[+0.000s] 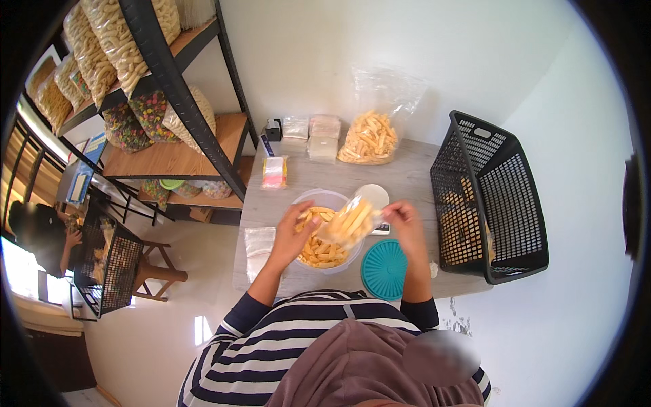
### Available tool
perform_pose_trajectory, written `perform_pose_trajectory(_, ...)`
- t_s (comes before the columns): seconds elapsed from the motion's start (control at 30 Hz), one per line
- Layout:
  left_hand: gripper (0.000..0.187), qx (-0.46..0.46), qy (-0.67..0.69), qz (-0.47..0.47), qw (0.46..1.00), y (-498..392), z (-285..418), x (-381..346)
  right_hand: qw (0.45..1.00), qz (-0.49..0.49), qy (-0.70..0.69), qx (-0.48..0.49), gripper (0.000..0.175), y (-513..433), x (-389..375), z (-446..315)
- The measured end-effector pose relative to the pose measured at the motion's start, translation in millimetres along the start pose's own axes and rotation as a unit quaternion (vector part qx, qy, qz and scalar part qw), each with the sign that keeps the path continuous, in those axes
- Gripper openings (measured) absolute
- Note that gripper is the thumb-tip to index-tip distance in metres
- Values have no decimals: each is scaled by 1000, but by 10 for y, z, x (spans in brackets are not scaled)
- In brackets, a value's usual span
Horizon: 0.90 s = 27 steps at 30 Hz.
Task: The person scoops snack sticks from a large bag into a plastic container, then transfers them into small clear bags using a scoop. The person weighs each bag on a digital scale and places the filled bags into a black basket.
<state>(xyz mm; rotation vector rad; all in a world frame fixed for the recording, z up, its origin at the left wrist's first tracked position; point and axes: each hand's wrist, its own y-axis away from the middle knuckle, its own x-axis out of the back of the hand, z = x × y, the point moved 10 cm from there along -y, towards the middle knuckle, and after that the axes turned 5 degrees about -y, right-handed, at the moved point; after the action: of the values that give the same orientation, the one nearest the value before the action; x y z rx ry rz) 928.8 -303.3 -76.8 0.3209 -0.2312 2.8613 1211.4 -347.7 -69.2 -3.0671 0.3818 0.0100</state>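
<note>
A small clear plastic bag of yellow stick-shaped snacks [352, 221] is held over a round plastic tub [357, 257] of the same snacks. My right hand [407, 224] pinches the bag's right end. At the tub's left side, my left hand [296, 234] has its fingers apart, beside the bag; whether it touches the bag is unclear. Behind the bag stands a white kitchen scale [374, 195], partly hidden. A teal ribbed lid [385, 269] lies by my right forearm. Flat clear bags [259, 249] lie left of the tub.
A black plastic basket [475, 203] with filled bags stands at the right. A large open bag of snacks [370, 138] and stacks of empty bags [324, 133] stand at the back. Left are metal-framed shelves [168, 160]; beyond them, another person [43, 234] handles something by a basket [109, 269].
</note>
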Motion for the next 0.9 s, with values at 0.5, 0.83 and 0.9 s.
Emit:
perform_pose_trajectory(0.5, 67, 26, -334, 117, 935, 110, -866, 175, 910, 328, -207, -148, 24, -214, 1291, 2860)
perform_pose_trajectory(0.83, 59, 55, -332, 118, 934, 135, -925, 182, 851, 260, 448, -93, 41, 669, 1922, 1868)
perform_pose_trajectory(0.9, 58, 74, -329, 117, 934, 168, -947, 215, 793, 231, 545, -147, 43, 965, 1903, 1691)
